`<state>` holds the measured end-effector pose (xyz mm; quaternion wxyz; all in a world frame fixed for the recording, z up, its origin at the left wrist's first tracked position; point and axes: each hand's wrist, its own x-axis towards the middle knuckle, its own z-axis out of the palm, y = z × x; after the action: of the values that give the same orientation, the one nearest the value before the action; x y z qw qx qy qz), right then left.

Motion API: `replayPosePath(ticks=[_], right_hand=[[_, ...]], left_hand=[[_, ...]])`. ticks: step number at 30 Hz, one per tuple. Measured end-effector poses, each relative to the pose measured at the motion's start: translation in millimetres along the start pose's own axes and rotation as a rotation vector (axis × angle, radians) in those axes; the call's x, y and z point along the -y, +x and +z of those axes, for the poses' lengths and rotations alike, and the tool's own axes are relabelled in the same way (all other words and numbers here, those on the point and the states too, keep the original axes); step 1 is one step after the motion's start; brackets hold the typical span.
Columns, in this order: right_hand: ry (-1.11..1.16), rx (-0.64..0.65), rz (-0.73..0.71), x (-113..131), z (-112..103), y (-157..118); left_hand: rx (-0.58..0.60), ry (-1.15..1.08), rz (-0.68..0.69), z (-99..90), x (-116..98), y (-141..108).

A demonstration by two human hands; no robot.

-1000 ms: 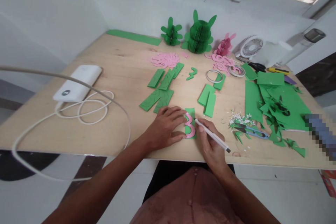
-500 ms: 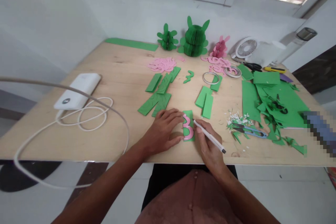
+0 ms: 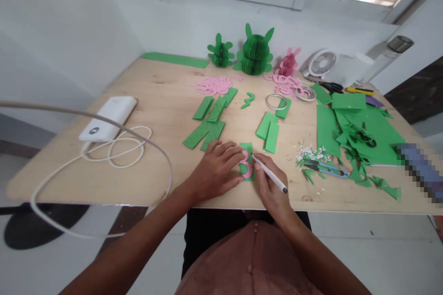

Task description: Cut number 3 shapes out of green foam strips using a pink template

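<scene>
A pink paper 3-shaped cutout [image 3: 247,170] lies on a green paper strip [image 3: 246,147] near the table's front edge. My left hand [image 3: 217,169] rests at its left side, fingers apart, with fingertips touching the cutout's left edge. In my right hand [image 3: 272,183] is a white pen [image 3: 272,174], its tip close to the cutout's upper right on the green strip. Folded green strips [image 3: 204,136] lie beyond my left hand, and more green pieces [image 3: 272,137] beyond my right. A green curved cutout [image 3: 248,100] is farther back.
A white power bank [image 3: 109,117] with a looped cable is on the left. Blue snips [image 3: 328,168], paper scraps and green sheets [image 3: 327,129] lie on the right. Paper figures [image 3: 256,53] and a small fan [image 3: 321,63] stand at the back. A phone-like object is at far right.
The pen and my right hand have shifted slightly up relative to the pink cutout. My left hand still rests beside it. The camera view has moved a little.
</scene>
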<state>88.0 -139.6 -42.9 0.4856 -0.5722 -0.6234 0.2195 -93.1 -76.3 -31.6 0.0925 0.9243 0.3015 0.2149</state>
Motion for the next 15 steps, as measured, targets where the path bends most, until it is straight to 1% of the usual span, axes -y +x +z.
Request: replayPosePath(ticks=[3,6,11,15], right_hand=[[-0.007,0.008,-0.005,-1.1,0.2,-0.5],[-0.010,0.007,-0.007,-3.0,0.9,-1.4],[-0.018,0.005,0.021,-6.7,2.3,-3.5],[-0.016,0.005,0.017,-8.7,2.4,-3.8]], left_hand=[[0.095,0.017,0.000,-2.2,-6.0,-0.9],[0.129,0.095,0.008,-3.6,-10.3,-9.4],[0.061,0.188,-0.007,-5.1,-11.9,-32.4],[-0.035,0.203,-0.041,-5.1,-14.5,-39.7]])
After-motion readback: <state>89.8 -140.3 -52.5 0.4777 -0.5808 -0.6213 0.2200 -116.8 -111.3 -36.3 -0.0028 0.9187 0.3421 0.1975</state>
